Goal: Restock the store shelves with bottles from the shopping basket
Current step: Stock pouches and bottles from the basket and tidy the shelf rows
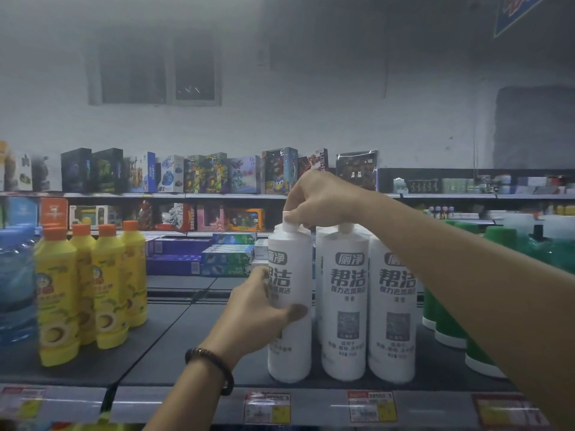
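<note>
A white cleaner bottle point(291, 346) with grey print stands upright at the front of the dark shelf point(174, 337). My left hand point(258, 309) wraps around its middle from the left. My right hand point(317, 197) pinches its white cap from above. Two more white bottles point(343, 303) of the same kind stand right beside it, with others behind them. The shopping basket is out of view.
Several yellow bottles with orange caps point(90, 284) stand at the left, beside a blue water jug point(15, 275). Green bottles point(451, 321) line the right. Toothpaste boxes point(224, 259) lie further back. Price tags point(371, 405) run along the shelf edge. Toy boxes point(211, 174) fill the far shelves.
</note>
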